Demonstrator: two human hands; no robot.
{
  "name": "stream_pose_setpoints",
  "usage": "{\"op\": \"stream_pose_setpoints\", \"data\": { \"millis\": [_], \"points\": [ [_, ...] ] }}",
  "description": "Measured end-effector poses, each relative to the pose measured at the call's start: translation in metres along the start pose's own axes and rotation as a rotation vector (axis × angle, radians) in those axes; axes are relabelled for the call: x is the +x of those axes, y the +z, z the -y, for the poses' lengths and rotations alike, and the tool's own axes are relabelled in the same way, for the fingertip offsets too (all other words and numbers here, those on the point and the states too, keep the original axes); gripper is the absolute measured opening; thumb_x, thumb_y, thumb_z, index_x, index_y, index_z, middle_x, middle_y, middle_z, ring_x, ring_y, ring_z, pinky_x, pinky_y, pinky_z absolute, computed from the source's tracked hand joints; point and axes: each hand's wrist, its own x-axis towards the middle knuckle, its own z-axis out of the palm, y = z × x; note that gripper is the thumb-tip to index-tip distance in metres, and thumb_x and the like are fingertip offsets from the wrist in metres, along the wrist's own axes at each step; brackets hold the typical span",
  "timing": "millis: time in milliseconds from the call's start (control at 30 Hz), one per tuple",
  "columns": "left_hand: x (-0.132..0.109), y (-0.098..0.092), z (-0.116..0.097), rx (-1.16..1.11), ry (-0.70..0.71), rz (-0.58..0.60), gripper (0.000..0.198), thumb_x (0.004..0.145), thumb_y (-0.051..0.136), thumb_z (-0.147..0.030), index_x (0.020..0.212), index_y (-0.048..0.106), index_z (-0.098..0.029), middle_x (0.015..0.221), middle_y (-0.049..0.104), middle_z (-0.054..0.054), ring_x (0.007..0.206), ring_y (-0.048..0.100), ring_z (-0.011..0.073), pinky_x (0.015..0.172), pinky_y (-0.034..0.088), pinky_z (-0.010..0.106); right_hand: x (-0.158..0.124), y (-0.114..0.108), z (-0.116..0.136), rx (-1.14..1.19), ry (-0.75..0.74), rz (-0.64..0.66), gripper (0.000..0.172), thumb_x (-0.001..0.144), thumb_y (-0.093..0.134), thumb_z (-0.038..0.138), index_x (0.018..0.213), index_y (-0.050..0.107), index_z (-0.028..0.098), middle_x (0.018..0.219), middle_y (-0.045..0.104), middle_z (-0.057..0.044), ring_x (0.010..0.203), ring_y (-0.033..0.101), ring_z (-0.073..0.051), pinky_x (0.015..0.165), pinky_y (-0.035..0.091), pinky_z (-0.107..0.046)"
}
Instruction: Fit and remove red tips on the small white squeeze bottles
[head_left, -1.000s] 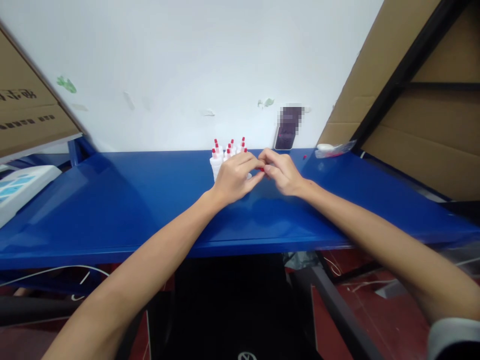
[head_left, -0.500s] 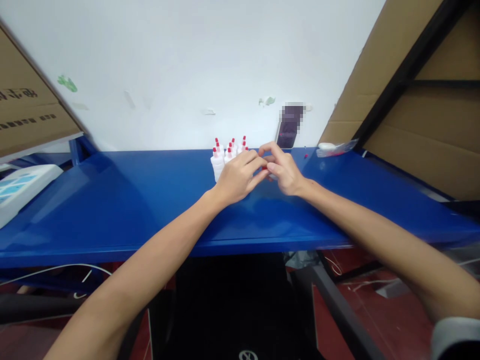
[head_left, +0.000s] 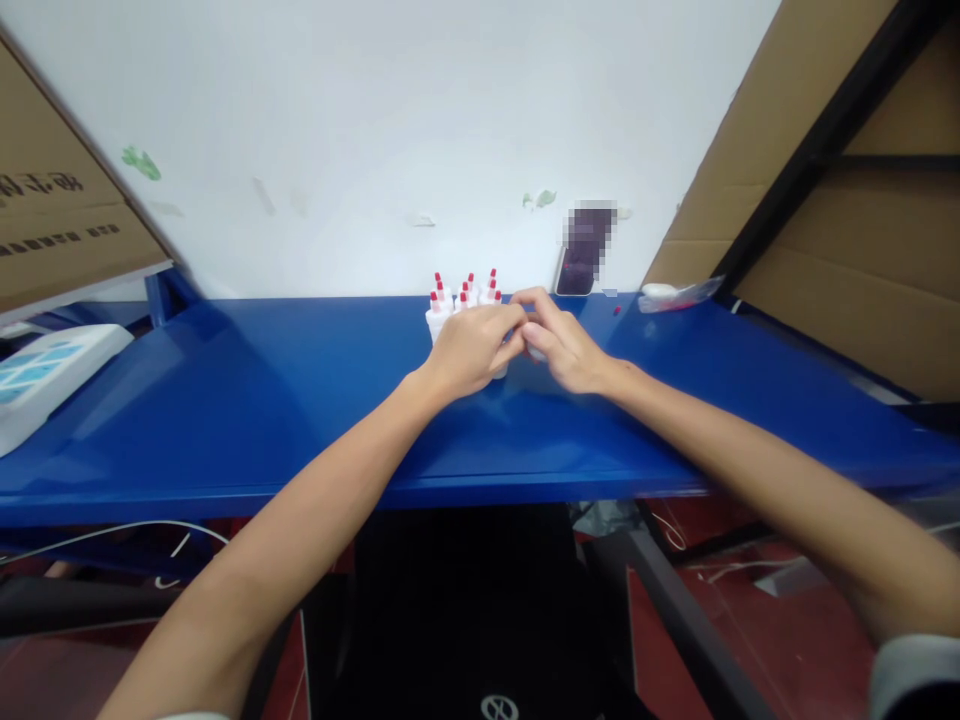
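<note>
My two hands meet above the table, fingertips together. My right hand (head_left: 566, 350) curls its fingers around a small white bottle (head_left: 535, 352), of which only a bit shows. From the left, my left hand (head_left: 480, 345) reaches to the same spot with its thumb and fingers pinched; what lies between them is hidden. Behind and beside my left hand stand several white squeeze bottles (head_left: 437, 318) with red-tipped nozzles, upright in a tight group. My left hand covers part of this group.
The blue table (head_left: 300, 400) runs up to a white wall (head_left: 337, 120). A phone (head_left: 576, 275) leans there, near a small red piece (head_left: 617, 310) and a clear plastic bag (head_left: 682, 295). At the left sits a white device (head_left: 52, 370); cardboard (head_left: 847, 280) borders the right.
My hands have drawn closer together, the right one shifting slightly left. Red that showed between the fingertips is now covered. The view has shifted slightly.
</note>
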Motion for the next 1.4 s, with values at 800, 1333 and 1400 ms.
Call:
{"op": "stream_pose_setpoints", "data": {
  "millis": [800, 1333, 1400],
  "points": [
    [0.004, -0.016, 0.011, 0.236, -0.296, 0.009, 0.039, 0.110, 0.036, -0.041, 0.094, 0.063, -0.018, 0.085, 0.071, 0.006, 0.073, 0.064, 0.0168, 0.062, 0.041, 0.028, 0.000, -0.008, -0.006, 0.113, 0.149, -0.020, 0.051, 0.104, 0.035, 0.061, 0.133, 0.053, 0.023, 0.067, 0.057, 0.005, 0.050, 0.051, -0.012, 0.052, 0.042, -0.029],
    [0.006, -0.016, 0.003, 0.323, -0.349, 0.166, 0.039, 0.108, 0.043, -0.045, 0.101, 0.069, -0.017, 0.084, 0.074, 0.008, 0.077, 0.067, 0.0194, 0.063, 0.041, 0.028, 0.005, -0.019, -0.035, -0.315, 0.120, -0.108, 0.038, 0.073, 0.050, 0.013, 0.110, 0.049, 0.022, 0.100, 0.065, -0.007, 0.091, 0.062, -0.025, 0.083, 0.050, -0.044],
    [0.005, -0.016, 0.003, 0.313, -0.342, 0.131, 0.038, 0.108, 0.043, -0.045, 0.101, 0.068, -0.018, 0.082, 0.073, 0.007, 0.076, 0.067, 0.0190, 0.063, 0.041, 0.028, 0.006, -0.019, -0.034, -0.367, 0.109, -0.139, 0.032, 0.074, 0.054, 0.014, 0.104, 0.059, 0.021, 0.105, 0.069, -0.009, 0.096, 0.065, -0.027, 0.088, 0.051, -0.046]
  ]
}}
